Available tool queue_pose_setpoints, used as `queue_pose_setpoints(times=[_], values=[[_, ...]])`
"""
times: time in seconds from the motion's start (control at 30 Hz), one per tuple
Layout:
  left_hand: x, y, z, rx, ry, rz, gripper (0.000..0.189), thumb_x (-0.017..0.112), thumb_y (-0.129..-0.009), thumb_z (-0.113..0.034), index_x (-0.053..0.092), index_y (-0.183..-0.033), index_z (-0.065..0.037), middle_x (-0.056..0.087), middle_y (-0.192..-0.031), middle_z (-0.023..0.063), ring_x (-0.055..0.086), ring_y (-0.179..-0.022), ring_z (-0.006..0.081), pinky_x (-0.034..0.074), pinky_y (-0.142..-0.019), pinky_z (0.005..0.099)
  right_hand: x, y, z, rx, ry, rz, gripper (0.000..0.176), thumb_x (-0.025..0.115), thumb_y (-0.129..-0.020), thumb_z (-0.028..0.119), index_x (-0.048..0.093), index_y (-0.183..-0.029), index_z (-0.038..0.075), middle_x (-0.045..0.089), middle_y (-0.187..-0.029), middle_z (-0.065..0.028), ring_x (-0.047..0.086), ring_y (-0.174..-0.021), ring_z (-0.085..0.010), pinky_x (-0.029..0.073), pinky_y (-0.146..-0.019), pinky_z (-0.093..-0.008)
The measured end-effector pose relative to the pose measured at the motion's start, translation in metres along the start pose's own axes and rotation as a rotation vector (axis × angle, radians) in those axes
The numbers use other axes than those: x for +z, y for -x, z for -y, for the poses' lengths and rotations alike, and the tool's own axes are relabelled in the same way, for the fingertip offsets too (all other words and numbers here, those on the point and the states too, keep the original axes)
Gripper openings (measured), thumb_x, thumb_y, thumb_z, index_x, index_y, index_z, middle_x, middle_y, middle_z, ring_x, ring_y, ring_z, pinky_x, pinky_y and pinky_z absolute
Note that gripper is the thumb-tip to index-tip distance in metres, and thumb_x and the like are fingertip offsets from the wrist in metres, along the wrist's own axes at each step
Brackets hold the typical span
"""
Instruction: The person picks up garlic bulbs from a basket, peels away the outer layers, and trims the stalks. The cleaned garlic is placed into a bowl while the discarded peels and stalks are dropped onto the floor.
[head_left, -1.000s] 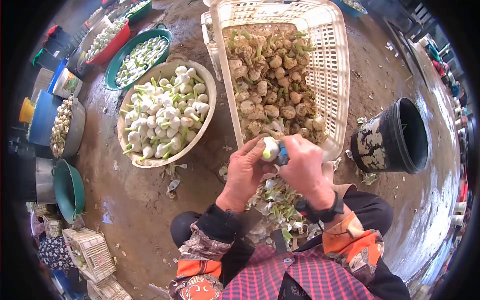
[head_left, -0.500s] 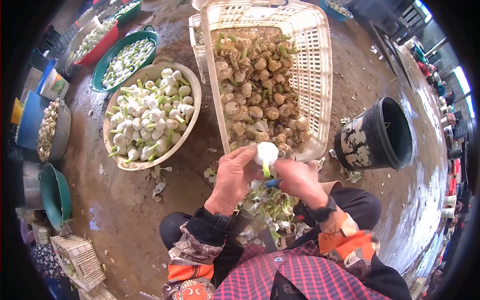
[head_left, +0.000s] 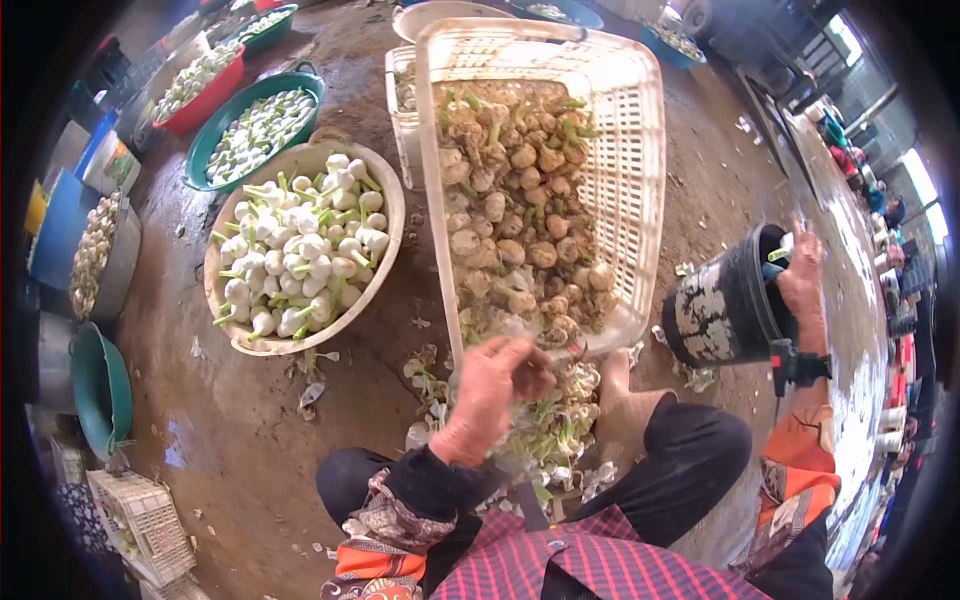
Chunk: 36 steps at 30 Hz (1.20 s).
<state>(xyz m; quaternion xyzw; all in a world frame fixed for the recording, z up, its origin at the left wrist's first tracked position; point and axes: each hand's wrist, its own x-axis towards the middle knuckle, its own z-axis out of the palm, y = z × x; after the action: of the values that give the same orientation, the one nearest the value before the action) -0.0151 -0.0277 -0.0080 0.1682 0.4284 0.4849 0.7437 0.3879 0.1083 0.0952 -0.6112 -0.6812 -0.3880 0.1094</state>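
My right hand (head_left: 803, 275) reaches to the mouth of a black bucket (head_left: 715, 305) at the right. Its fingers are closed around a white garlic bulb (head_left: 786, 243), and a small blue piece of a tool (head_left: 777, 256) shows beside it; the rest of the tool is hidden. Slightly blurred, my left hand (head_left: 490, 395) hovers near the front edge of a white plastic crate (head_left: 640, 180). Its fingers are loosely bent and apart, with nothing visible in them. Brown, unpeeled garlic bulbs (head_left: 530, 210) fill much of the tilted crate. Peelings (head_left: 565, 420) lie below my left hand.
Left of the crate stands a round beige basin (head_left: 215, 300) heaped with cleaned white garlic. Farther back are a green tub (head_left: 200, 165) and a red tub (head_left: 225, 85) of garlic. An upright-edged green basin (head_left: 100, 390) and a white crate (head_left: 150, 530) are at the left.
My right hand has moved from in front of the crate to the bucket at the right, carrying the white bulb. My left hand has let go of the bulb and shifted slightly down.
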Motion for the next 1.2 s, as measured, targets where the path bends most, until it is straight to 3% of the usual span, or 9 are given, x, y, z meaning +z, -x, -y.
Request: queue_pose_setpoints(times=[0.23, 0.43, 0.57, 0.63, 0.7, 0.9, 1.03, 1.13, 1.2], values=[[0.008, 0.001, -0.003, -0.093, 0.019, 0.009, 0.017, 0.054, -0.091, -0.015, 0.057, -0.099, 0.000, 0.065, -0.090, 0.0095, 0.064, -0.070, 0.0162, 0.050, -0.058, 0.0281, 0.031, -0.070, 0.215, 0.008, -1.450, 0.435, 0.039, 0.058, -0.079, 0.003, 0.058, -0.118, 0.006, 0.060, -0.113, -0.0198, 0.059, -0.102, -0.0227, 0.047, -0.087, -0.0311], [-0.003, -0.007, -0.009, -0.120, 0.009, -0.045, 0.016, 0.054, -0.092, -0.014, 0.059, -0.099, -0.001, 0.065, -0.091, 0.0078, 0.063, -0.070, 0.0147, 0.050, -0.060, 0.0264, 0.106, -0.110, 0.382, -0.228, -1.164, 0.364, 0.046, 0.055, -0.071, -0.002, 0.056, -0.117, 0.005, 0.050, -0.126, -0.0173, 0.049, -0.113, -0.0360, 0.039, -0.096, -0.0450], [-0.010, -0.008, -0.012, -0.121, 0.047, -0.046, 0.018, 0.053, -0.092, -0.014, 0.058, -0.103, 0.000, 0.064, -0.095, 0.0079, 0.063, -0.073, 0.0154, 0.050, -0.061, 0.0262, 0.117, -0.080, 0.386, -0.005, -0.948, 0.438, 0.033, 0.056, -0.074, 0.004, 0.058, -0.108, 0.004, 0.057, -0.108, -0.0167, 0.055, -0.097, -0.0341, 0.046, -0.079, -0.0440], [-0.007, -0.008, -0.013, -0.021, 0.033, -0.138, 0.020, 0.052, -0.092, -0.014, 0.055, -0.107, 0.000, 0.061, -0.101, 0.0082, 0.063, -0.077, 0.0155, 0.050, -0.062, 0.0262, 0.102, -0.056, 0.362, 0.523, -1.575, 1.139, 0.028, 0.052, -0.082, 0.007, 0.056, -0.110, 0.004, 0.059, -0.101, -0.0140, 0.058, -0.092, -0.0319, 0.048, -0.077, -0.0403], [-0.003, -0.008, -0.009, 0.104, 0.022, -0.179, 0.029, 0.050, -0.093, -0.012, 0.048, -0.119, 0.000, 0.057, -0.110, 0.0089, 0.062, -0.085, 0.0161, 0.051, -0.066, 0.0270, 0.046, -0.021, 0.336, 1.139, -2.295, 1.263, 0.026, 0.050, -0.089, 0.012, 0.053, -0.113, 0.003, 0.061, -0.101, -0.0125, 0.060, -0.090, -0.0267, 0.050, -0.079, -0.0369], [-0.004, -0.017, -0.002, 0.428, 0.047, -0.120, 0.047, 0.060, -0.088, -0.008, 0.040, -0.129, 0.002, 0.057, -0.110, 0.0082, 0.061, -0.095, 0.0173, 0.053, -0.075, 0.0278, -0.087, 0.053, 0.314, 0.893, -2.333, 1.066, 0.039, 0.049, -0.094, 0.022, 0.046, -0.124, -0.002, 0.057, -0.115, -0.0106, 0.054, -0.107, -0.0224, 0.044, -0.093, -0.0350], [0.011, 0.004, -0.009, 0.535, -0.050, -0.078, 0.054, 0.070, -0.078, -0.004, 0.044, -0.126, 0.002, 0.059, -0.106, 0.0082, 0.061, -0.091, 0.0168, 0.052, -0.075, 0.0266, -0.107, 0.047, 0.286, 0.939, -2.499, 0.775, 0.035, 0.053, -0.094, 0.021, 0.052, -0.121, 0.000, 0.060, -0.106, -0.0038, 0.055, -0.091, -0.0082, 0.045, -0.078, -0.0222], [0.008, -0.002, -0.004, 1.088, -0.951, -0.352, 0.055, 0.074, -0.073, -0.004, 0.049, -0.121, 0.002, 0.060, -0.103, 0.0085, 0.060, -0.091, 0.0152, 0.051, -0.076, 0.0273, -0.110, 0.049, 0.294, 0.743, -2.352, 0.662, 0.034, 0.058, -0.091, 0.019, 0.054, -0.119, -0.001, 0.060, -0.104, -0.0013, 0.054, -0.089, -0.0060, 0.044, -0.078, -0.0210], [0.006, -0.002, -0.005, 1.067, -0.873, -0.299, 0.052, 0.078, -0.069, -0.005, 0.053, -0.114, 0.003, 0.060, -0.102, 0.0084, 0.059, -0.091, 0.0132, 0.051, -0.078, 0.0287, -0.119, 0.051, 0.296, 0.743, -2.311, 0.599, 0.036, 0.061, -0.089, 0.016, 0.054, -0.120, -0.002, 0.061, -0.103, -0.0006, 0.054, -0.092, -0.0066, 0.045, -0.080, -0.0222]])
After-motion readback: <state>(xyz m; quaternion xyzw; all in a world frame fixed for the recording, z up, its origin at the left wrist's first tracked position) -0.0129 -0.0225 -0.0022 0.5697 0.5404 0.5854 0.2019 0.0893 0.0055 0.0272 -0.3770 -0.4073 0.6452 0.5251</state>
